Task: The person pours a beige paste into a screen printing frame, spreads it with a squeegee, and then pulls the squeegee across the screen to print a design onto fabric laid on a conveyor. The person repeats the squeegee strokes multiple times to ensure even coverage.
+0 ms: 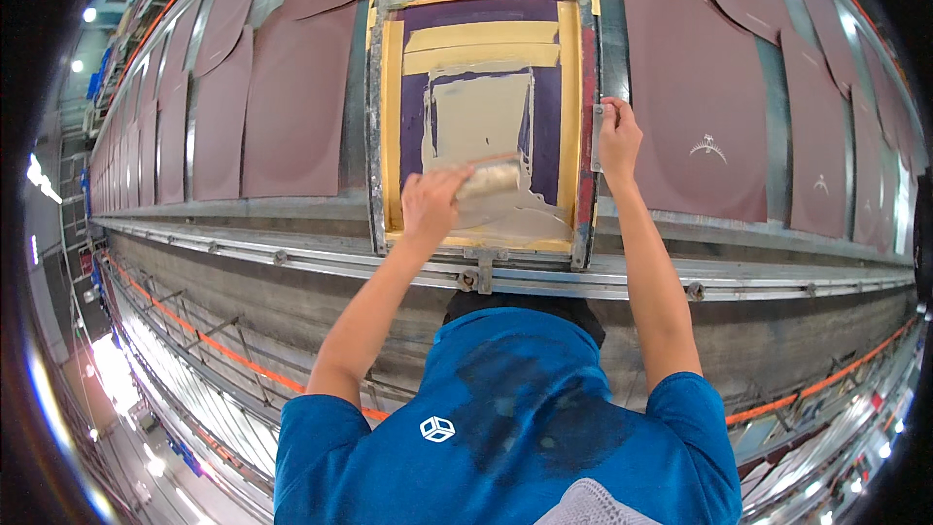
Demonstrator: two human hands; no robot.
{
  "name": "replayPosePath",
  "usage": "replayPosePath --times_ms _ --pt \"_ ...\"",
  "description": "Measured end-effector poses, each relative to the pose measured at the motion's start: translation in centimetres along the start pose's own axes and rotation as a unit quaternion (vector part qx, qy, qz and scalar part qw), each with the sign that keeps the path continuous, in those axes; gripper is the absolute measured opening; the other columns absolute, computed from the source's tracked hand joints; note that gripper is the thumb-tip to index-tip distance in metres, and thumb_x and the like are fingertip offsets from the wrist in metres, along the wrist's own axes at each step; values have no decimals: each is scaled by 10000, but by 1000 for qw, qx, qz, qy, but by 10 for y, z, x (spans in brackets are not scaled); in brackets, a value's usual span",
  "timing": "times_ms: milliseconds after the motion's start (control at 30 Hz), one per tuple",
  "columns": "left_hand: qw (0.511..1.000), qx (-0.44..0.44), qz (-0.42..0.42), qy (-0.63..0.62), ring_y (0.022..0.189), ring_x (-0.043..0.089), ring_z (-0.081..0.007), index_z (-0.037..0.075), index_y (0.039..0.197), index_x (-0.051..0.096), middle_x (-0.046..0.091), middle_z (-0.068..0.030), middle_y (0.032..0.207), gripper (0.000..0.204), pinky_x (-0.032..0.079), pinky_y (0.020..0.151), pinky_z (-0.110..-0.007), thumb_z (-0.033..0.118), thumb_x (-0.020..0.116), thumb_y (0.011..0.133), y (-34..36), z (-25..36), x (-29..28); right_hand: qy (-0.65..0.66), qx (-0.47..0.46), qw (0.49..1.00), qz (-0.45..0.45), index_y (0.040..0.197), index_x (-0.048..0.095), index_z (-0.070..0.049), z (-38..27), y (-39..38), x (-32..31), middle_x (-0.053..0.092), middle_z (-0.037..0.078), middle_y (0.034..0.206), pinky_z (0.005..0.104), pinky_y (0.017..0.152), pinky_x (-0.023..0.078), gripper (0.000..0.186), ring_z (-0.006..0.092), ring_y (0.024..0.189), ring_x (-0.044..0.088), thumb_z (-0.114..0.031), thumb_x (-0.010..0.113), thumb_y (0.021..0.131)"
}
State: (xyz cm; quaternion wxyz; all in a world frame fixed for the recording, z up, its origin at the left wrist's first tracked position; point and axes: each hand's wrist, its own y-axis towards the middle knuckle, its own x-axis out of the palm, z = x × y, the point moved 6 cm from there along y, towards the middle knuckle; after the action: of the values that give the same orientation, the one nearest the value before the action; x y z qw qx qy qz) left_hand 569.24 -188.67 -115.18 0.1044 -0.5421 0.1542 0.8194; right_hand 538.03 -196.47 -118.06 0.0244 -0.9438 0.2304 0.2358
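Observation:
A screen-printing frame (375, 136) with metal edges and yellow tape lies over the long table. Beige ink (476, 112) covers the middle of its dark purple mesh (546, 136) and pools along the near side. My left hand (430, 204) is wrapped round a squeegee (491, 180), whose blade rests on the inked mesh, slightly tilted. At the frame's right side, my right hand (620, 141) pinches a small metal bracket (597, 126). The squeegee's lower edge is smeared by motion and ink.
Maroon cut panels (296, 107) lie in a row along both sides of the frame; a panel (695, 97) at the right bears a pale crown-like print. A metal rail (641, 277) with bolts runs along the table's near edge, close to my body.

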Motion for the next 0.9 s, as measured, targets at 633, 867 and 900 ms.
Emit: replayPosePath --times_ms 633,867,900 --pt "997 42 -24 60 1061 626 -187 167 1076 707 693 6 1144 412 433 871 -400 -5 648 707 79 0 17 -43 -1 999 18 1031 657 -63 15 2 -2 572 156 620 383 563 418 194 257 533 533 -194 523 979" --pt "996 47 -54 53 1077 618 -166 212 1119 699 684 30 1169 483 436 855 -382 -7 677 690 24 -5 26 -32 16 999 -5 1063 653 -59 33 15 10 657 151 791 374 689 473 225 263 701 618 -219 515 986" --pt "996 36 -67 46 1055 630 -171 223 1119 702 693 27 1147 481 442 842 -380 -4 670 696 41 -10 24 -37 20 999 -14 1076 650 -54 43 12 12 658 129 810 355 697 470 230 228 711 606 -220 518 985"
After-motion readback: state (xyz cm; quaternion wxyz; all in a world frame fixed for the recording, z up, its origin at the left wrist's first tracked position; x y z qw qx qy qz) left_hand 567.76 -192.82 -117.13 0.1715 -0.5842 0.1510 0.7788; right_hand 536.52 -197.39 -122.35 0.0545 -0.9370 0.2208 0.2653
